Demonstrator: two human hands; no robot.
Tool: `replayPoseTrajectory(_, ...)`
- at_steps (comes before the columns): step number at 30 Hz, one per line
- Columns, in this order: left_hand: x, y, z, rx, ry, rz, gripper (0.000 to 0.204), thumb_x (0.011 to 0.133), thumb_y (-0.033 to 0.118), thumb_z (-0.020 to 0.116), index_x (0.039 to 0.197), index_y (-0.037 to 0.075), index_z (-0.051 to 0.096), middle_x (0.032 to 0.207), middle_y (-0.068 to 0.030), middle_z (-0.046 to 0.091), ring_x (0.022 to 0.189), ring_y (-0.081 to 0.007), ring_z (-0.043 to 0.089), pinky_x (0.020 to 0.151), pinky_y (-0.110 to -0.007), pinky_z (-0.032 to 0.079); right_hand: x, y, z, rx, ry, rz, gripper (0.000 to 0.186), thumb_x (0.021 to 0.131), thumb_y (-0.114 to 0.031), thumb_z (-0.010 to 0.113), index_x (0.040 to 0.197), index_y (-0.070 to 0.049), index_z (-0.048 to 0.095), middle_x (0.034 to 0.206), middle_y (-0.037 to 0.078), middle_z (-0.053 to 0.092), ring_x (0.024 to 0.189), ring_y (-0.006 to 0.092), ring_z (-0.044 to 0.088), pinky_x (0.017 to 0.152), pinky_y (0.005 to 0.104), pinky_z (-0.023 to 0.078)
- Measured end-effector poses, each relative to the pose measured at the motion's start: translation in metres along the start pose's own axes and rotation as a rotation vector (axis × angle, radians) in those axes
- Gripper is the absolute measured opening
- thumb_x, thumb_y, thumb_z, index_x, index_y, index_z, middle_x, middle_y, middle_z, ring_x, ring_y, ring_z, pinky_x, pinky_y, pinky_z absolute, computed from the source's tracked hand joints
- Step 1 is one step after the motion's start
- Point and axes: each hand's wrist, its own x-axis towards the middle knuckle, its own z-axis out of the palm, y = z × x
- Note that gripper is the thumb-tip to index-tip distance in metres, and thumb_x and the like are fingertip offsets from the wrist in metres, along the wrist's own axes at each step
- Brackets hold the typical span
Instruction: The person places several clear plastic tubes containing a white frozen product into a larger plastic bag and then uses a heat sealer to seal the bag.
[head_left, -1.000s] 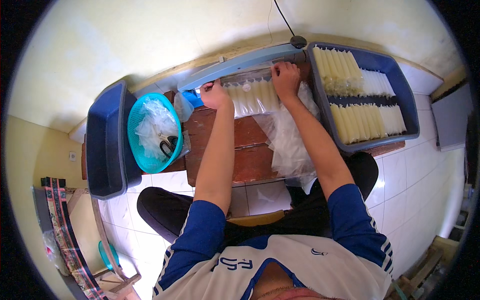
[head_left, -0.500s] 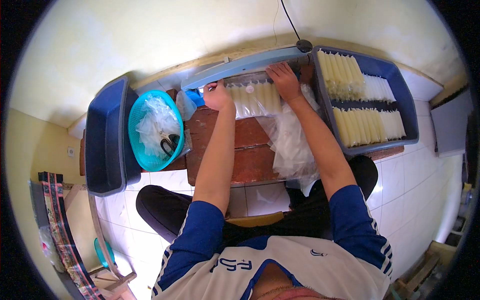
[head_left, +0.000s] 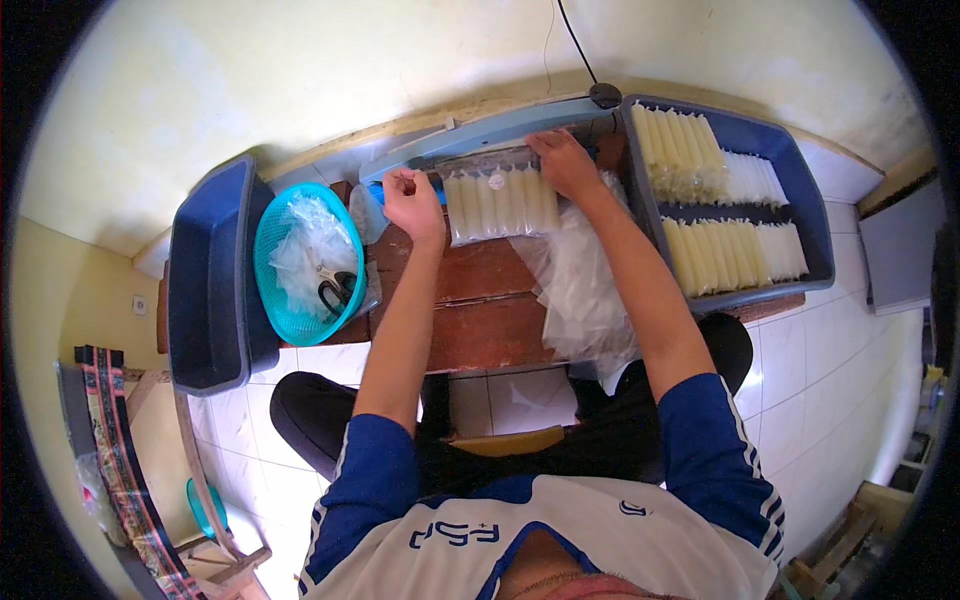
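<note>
A clear plastic bag (head_left: 502, 205) holding a row of several pale, milky tubes lies on the reddish-brown wooden bench (head_left: 480, 270), its top edge by the long blue-grey bar of a bag sealer (head_left: 480, 132). At its upper right corner my right hand (head_left: 562, 163) has its fingers closed on the bag's top edge. My left hand (head_left: 412, 208) is off the bag, just left of it, near a blue object (head_left: 438, 190) at the sealer. Its fingers are curled together in a pinch; whatever is between them is hidden.
Loose clear bags (head_left: 590, 290) are heaped under my right forearm. On the right, a dark blue tub (head_left: 815, 235) holds rows of filled tubes. At left stand a turquoise basket (head_left: 270, 300) with plastic bags and black-handled scissors (head_left: 337, 290), and a dark tub (head_left: 210, 290).
My left hand has let go of the bag's left side and moved a little left, fingers curled. My right hand has shifted slightly left along the top edge.
</note>
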Motion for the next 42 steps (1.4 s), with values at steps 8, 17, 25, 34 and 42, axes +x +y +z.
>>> replayPoseTrajectory(8, 0.091, 0.041, 0.064, 0.176, -0.889, 0.525, 0.02, 0.077, 0.002, 0.061, 0.095, 0.002, 0.069, 0.081, -0.0106, 0.069, 0.073, -0.0185, 0.064, 0.069, -0.03, 0.05, 0.004, -0.002, -0.002, -0.028, 0.01, 0.015, 0.04, 0.077, -0.002, 0.051, 0.116, -0.002, 0.06, 0.112, 0.016, 0.063, 0.106, 0.0315, 0.058, 0.101, 0.0434, 0.04)
replayPoseTrajectory(17, 0.116, 0.036, 0.145, 0.806, -1.698, 0.367, 0.034, 0.071, 0.007, 0.062, 0.103, 0.009, 0.072, 0.09, -0.0105, 0.071, 0.079, -0.0191, 0.065, 0.074, -0.035, 0.051, 0.003, -0.003, 0.004, 0.032, 0.229, -0.018, 0.029, 0.079, -0.013, 0.052, 0.103, -0.004, 0.065, 0.1, 0.019, 0.065, 0.098, 0.0351, 0.06, 0.093, 0.0448, 0.045)
replayPoseTrajectory(25, 0.113, 0.03, 0.171, 0.956, -1.918, 0.242, 0.031, 0.071, 0.011, 0.057, 0.099, 0.007, 0.071, 0.071, -0.006, 0.067, 0.063, -0.0167, 0.06, 0.06, -0.038, 0.05, 0.007, -0.005, 0.002, 0.119, 0.02, 0.209, 0.027, 0.076, -0.009, 0.059, 0.101, -0.006, 0.067, 0.1, 0.02, 0.064, 0.099, 0.0398, 0.057, 0.092, 0.0442, 0.046)
replayPoseTrajectory(34, 0.119, -0.002, 0.177, 0.765, -2.086, 0.472, 0.033, 0.075, 0.023, 0.064, 0.102, 0.005, 0.069, 0.088, -0.0107, 0.071, 0.074, -0.0201, 0.061, 0.067, -0.039, 0.049, 0.005, -0.011, 0.001, 0.132, 0.142, 0.24, 0.021, 0.072, -0.014, 0.062, 0.09, -0.005, 0.068, 0.095, 0.018, 0.066, 0.096, 0.0367, 0.059, 0.092, 0.046, 0.044)
replayPoseTrajectory(42, 0.118, -0.009, 0.179, 0.745, -2.03, 0.386, 0.036, 0.071, 0.013, 0.061, 0.106, 0.007, 0.069, 0.096, -0.0078, 0.071, 0.088, -0.0185, 0.063, 0.08, -0.038, 0.049, 0.004, -0.011, -0.003, 0.064, 0.25, 0.197, 0.021, 0.071, -0.015, 0.062, 0.09, -0.007, 0.069, 0.095, 0.016, 0.067, 0.098, 0.0344, 0.06, 0.095, 0.046, 0.044)
